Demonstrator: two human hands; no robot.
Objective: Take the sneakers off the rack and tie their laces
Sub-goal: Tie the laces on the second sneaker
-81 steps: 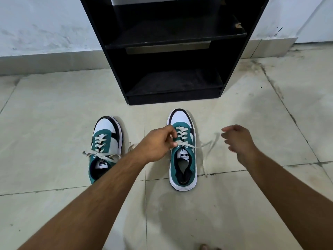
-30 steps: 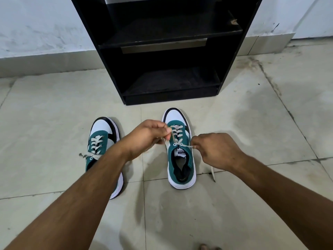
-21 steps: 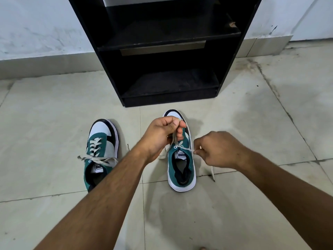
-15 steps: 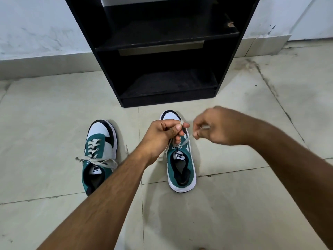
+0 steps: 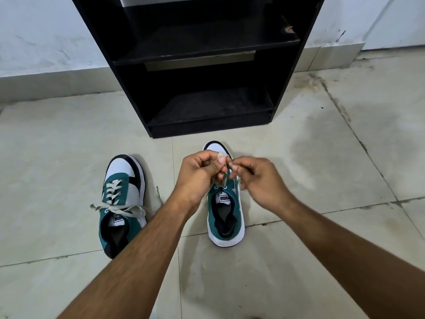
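Two green, white and black sneakers stand on the tiled floor in front of the black rack (image 5: 207, 72). The left sneaker (image 5: 122, 201) has its beige laces knotted in a bow across the tongue. Both my hands are over the right sneaker (image 5: 226, 215). My left hand (image 5: 200, 173) pinches a loop of its beige lace (image 5: 220, 180) between thumb and fingers. My right hand (image 5: 257, 180) grips the other lace end right beside it, fingertips nearly touching the left thumb. The hands hide the sneaker's laced front.
The rack's two visible shelves hold nothing. A white wall with a tile skirting (image 5: 53, 81) runs behind it. Pale floor tiles (image 5: 310, 157) with dark grout lines spread on all sides. My left forearm crosses the left sneaker's heel.
My right hand has come down from its raised pull and moved in next to my left hand. The left hand has kept its pinch on the lace. The sneakers have stayed put.
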